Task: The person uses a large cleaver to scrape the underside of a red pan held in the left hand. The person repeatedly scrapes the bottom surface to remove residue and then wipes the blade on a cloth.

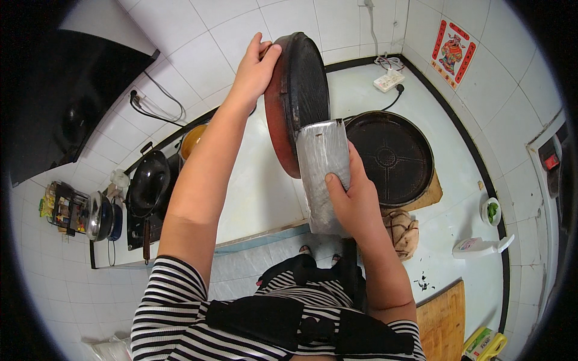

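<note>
My left hand (259, 63) grips the rim of a round red electric griddle part (280, 108), tilted up on its edge, with its dark cooking face to the right. In my right hand (356, 194) is a cleaver (323, 176), its broad metal blade flat under my thumb; its upper end overlaps the lower edge of the dark face. Whether blade and face touch, I cannot tell. The griddle's other round black pan half (388, 158) lies on the white counter to the right, partly over a wooden board (431, 194). A checked cloth (402, 234) lies just below it.
Left are a black wok (149, 182) on the stove and a range hood (67, 99). At right stand a small bowl with green pieces (492, 212), a white bottle (478, 247) and a cutting board (440, 320). Dark scraps (423, 283) lie nearby. A power strip (389, 80) sits at the back.
</note>
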The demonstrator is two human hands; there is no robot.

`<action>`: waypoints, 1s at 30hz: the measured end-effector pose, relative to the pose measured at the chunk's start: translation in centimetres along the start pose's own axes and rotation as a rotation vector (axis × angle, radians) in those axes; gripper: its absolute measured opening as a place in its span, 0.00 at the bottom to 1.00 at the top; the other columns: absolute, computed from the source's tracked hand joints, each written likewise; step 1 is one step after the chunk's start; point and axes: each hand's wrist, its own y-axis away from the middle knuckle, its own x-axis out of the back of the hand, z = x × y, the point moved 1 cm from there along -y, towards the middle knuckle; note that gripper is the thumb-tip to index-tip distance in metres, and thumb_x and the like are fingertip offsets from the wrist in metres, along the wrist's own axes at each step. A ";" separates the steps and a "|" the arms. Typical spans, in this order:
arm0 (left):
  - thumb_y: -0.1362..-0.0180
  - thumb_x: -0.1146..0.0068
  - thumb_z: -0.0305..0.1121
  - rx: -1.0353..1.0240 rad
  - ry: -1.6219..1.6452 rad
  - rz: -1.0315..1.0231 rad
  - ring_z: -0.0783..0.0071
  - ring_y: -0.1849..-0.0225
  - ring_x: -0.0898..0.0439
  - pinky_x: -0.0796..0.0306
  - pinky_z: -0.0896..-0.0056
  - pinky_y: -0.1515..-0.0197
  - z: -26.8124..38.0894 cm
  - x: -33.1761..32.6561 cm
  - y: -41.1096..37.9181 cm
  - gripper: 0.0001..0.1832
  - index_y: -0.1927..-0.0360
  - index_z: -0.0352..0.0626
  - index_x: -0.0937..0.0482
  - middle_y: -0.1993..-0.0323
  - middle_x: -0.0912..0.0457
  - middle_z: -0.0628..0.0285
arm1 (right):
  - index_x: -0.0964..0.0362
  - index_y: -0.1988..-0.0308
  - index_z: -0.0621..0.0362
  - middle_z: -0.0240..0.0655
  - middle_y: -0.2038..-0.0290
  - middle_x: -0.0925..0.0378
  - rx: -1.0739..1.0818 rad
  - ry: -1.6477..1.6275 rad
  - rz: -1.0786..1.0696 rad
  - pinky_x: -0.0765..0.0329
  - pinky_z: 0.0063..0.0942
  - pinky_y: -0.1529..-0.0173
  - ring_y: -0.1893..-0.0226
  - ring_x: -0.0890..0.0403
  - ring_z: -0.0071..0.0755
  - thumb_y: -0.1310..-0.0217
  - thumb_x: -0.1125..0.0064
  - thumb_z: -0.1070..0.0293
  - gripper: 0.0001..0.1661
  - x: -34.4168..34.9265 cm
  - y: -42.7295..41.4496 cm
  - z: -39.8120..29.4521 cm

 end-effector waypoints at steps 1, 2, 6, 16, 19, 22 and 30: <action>0.44 0.51 0.42 -0.006 -0.011 0.003 0.63 0.42 0.35 0.43 0.71 0.41 -0.1 0.1 -0.1 0.36 0.37 0.33 0.49 0.43 0.34 0.51 | 0.53 0.39 0.60 0.55 0.60 0.28 -0.020 -0.005 -0.013 0.29 0.33 0.55 0.59 0.24 0.50 0.45 0.52 0.70 0.35 0.0 -0.1 -0.2; 0.44 0.51 0.42 -0.006 -0.014 0.003 0.63 0.42 0.35 0.43 0.71 0.41 -0.2 0.2 -0.1 0.36 0.37 0.33 0.49 0.44 0.34 0.51 | 0.53 0.39 0.60 0.56 0.57 0.28 -0.039 -0.010 -0.025 0.30 0.32 0.52 0.56 0.24 0.50 0.45 0.53 0.71 0.34 0.0 -0.1 -0.3; 0.44 0.51 0.42 -0.001 -0.017 -0.001 0.63 0.43 0.35 0.44 0.71 0.41 0.0 0.0 0.0 0.36 0.37 0.33 0.49 0.44 0.34 0.51 | 0.53 0.39 0.60 0.53 0.72 0.27 0.045 0.041 0.026 0.29 0.36 0.66 0.72 0.24 0.51 0.45 0.52 0.68 0.35 0.1 -0.7 -0.4; 0.43 0.51 0.42 -0.024 -0.013 -0.003 0.64 0.43 0.34 0.43 0.71 0.41 0.1 0.1 0.1 0.36 0.38 0.31 0.48 0.45 0.32 0.51 | 0.54 0.38 0.59 0.48 0.82 0.27 0.063 0.145 0.010 0.28 0.38 0.75 0.82 0.24 0.50 0.45 0.50 0.66 0.37 0.2 -0.2 0.1; 0.43 0.51 0.42 -0.010 -0.024 0.007 0.63 0.44 0.34 0.43 0.71 0.42 0.7 0.0 0.4 0.35 0.38 0.31 0.48 0.46 0.32 0.51 | 0.54 0.38 0.58 0.48 0.83 0.27 0.088 0.173 0.015 0.28 0.38 0.75 0.82 0.24 0.50 0.45 0.50 0.65 0.37 0.1 -0.3 0.1; 0.43 0.51 0.43 -0.012 -0.019 0.012 0.64 0.44 0.34 0.43 0.71 0.42 0.2 -0.1 0.2 0.35 0.38 0.31 0.47 0.46 0.32 0.51 | 0.54 0.38 0.58 0.49 0.83 0.28 0.077 0.239 0.007 0.29 0.38 0.75 0.83 0.25 0.51 0.45 0.50 0.65 0.37 0.0 -0.3 -0.1; 0.42 0.52 0.42 -0.027 -0.039 0.018 0.66 0.45 0.33 0.42 0.72 0.43 0.3 -0.3 0.2 0.34 0.38 0.32 0.47 0.47 0.31 0.52 | 0.56 0.38 0.59 0.55 0.77 0.26 0.175 0.045 0.063 0.27 0.40 0.70 0.76 0.23 0.56 0.45 0.50 0.65 0.38 -0.7 -1.5 2.0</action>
